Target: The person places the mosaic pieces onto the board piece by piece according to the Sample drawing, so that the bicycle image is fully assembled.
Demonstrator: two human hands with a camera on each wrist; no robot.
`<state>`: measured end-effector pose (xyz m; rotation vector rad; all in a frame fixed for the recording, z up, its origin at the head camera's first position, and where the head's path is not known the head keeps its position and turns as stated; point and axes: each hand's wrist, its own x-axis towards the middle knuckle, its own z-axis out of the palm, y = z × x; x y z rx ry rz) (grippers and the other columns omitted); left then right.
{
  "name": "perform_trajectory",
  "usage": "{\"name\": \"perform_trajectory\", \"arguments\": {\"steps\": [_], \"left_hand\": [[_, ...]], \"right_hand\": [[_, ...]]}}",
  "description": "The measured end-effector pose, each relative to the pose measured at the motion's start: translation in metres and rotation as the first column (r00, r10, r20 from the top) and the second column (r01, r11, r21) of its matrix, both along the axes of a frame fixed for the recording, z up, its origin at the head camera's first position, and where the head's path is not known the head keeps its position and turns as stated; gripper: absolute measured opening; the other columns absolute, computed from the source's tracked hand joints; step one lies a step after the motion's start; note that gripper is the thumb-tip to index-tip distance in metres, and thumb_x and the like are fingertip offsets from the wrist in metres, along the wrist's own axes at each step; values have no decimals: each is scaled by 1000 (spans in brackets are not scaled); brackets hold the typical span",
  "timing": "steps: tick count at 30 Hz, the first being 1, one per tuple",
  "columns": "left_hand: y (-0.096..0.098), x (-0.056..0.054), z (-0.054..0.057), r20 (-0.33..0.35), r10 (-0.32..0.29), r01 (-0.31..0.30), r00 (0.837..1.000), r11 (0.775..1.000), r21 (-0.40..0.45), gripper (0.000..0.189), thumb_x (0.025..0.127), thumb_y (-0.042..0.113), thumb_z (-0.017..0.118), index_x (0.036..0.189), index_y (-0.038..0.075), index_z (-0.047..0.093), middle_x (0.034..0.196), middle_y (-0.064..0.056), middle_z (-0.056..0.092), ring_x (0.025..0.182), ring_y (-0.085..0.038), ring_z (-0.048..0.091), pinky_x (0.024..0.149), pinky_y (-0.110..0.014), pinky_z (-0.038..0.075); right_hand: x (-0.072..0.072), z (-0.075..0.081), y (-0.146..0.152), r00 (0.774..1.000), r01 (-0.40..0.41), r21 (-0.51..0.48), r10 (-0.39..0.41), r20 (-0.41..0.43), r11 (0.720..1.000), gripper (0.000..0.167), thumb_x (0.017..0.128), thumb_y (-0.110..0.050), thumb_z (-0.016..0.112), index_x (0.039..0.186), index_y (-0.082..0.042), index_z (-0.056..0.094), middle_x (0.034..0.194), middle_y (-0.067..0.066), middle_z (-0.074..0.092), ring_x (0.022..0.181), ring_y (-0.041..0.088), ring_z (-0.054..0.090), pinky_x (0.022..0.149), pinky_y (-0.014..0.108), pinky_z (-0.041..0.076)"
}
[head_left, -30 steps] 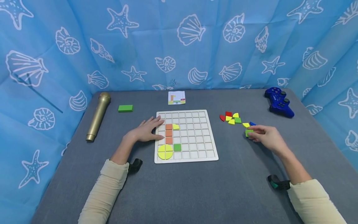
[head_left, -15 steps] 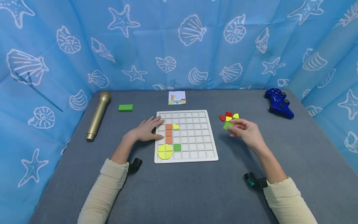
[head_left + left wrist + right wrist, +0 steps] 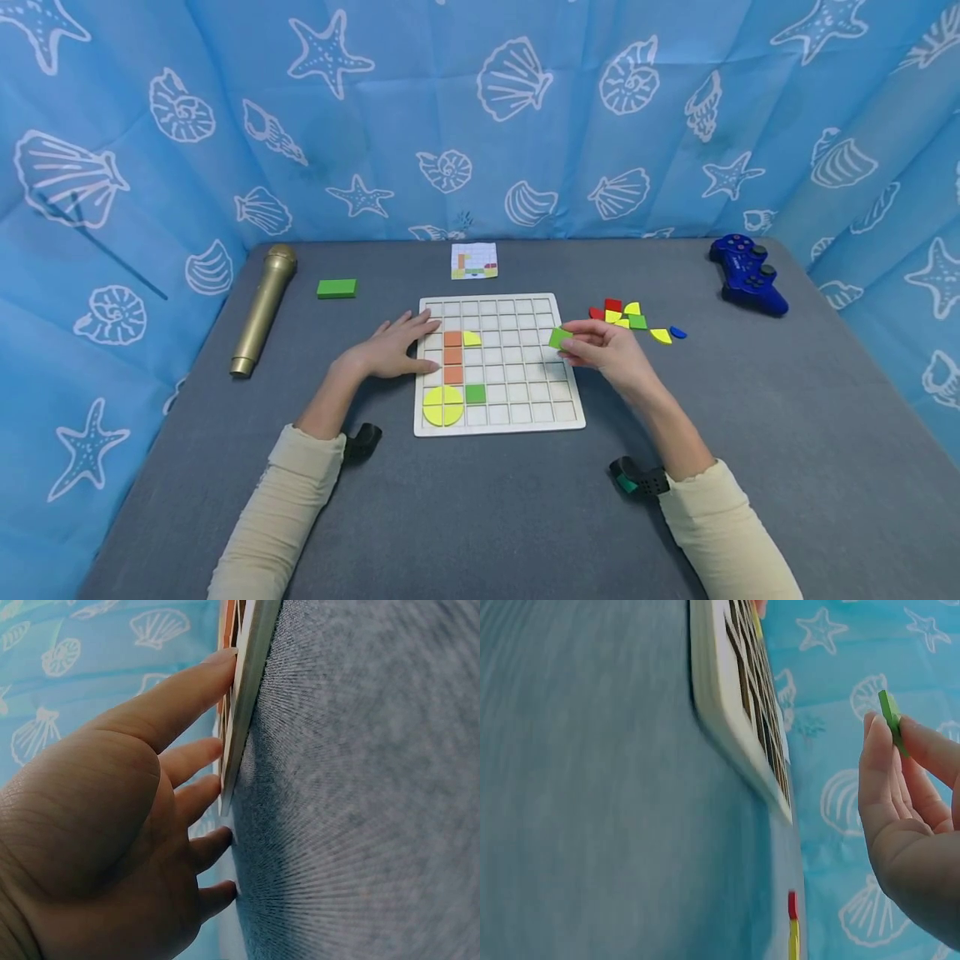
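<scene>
My right hand (image 3: 611, 357) pinches a green square tile (image 3: 559, 338) between thumb and fingers, above the right edge of a white grid board (image 3: 525, 427). The right wrist view shows the same tile (image 3: 891, 720) held clear of the table. My left hand (image 3: 386, 347) rests with fingers spread on the board's left edge; thumb and fingertips touch the frame in the left wrist view. On the board lie several orange squares (image 3: 453, 357), a yellow quarter-circle (image 3: 471, 339), a yellow circle of quarter pieces (image 3: 443, 407) and a green square (image 3: 476, 394).
Loose red, yellow and green pieces (image 3: 613, 306) lie right of the board, with a yellow quarter piece (image 3: 661, 336) and a blue piece (image 3: 678, 332) nearby. A pattern card (image 3: 474, 262), green block (image 3: 337, 289), gold microphone (image 3: 264, 312) and blue game controller (image 3: 748, 275) stand around.
My right hand has lifted the green square tile from beside the loose pieces and carried it left to the board's right edge. My left hand has stayed in place.
</scene>
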<state>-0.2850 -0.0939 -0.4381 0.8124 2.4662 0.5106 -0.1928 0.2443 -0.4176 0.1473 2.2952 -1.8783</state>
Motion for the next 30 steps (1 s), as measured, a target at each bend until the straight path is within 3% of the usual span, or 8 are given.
{"name": "perform_trajectory", "arguments": {"steps": [7,13,21,30], "left_hand": [[1,1,0,-3,-4,4,1000,1000,13,79,93,45,59,153,12,21,158,-13,7,143,-35,-2,110,-57,0],[2,0,-1,-4,-9,9,1000,1000,11,80,92,46,59,154,13,20,159,-12,7,143,-34,-2,111,-57,0],[-2,1,0,-9,3,-3,1000,1000,3,80,92,46,59,154,13,20,159,-12,6,143,-35,-2,110,-57,-1],[1,1,1,-7,-2,2,1000,1000,6,80,92,45,60,154,13,20,159,-11,6,143,-34,-2,111,-56,-1]], "right_hand": [[-4,-5,-25,995,-98,-19,97,-19,995,34,92,-8,65,122,7,58,100,16,66,89,31,66,82,39,53],[-2,-10,-41,984,-158,-36,160,74,987,30,91,-5,64,119,7,59,90,15,67,81,23,68,76,35,55],[0,-16,-50,961,-207,-73,217,169,976,27,92,2,60,118,7,58,86,12,64,79,20,67,73,32,56],[4,-21,-52,957,-210,-80,221,188,975,26,92,1,61,117,7,59,85,13,66,77,19,68,70,31,56]]}}
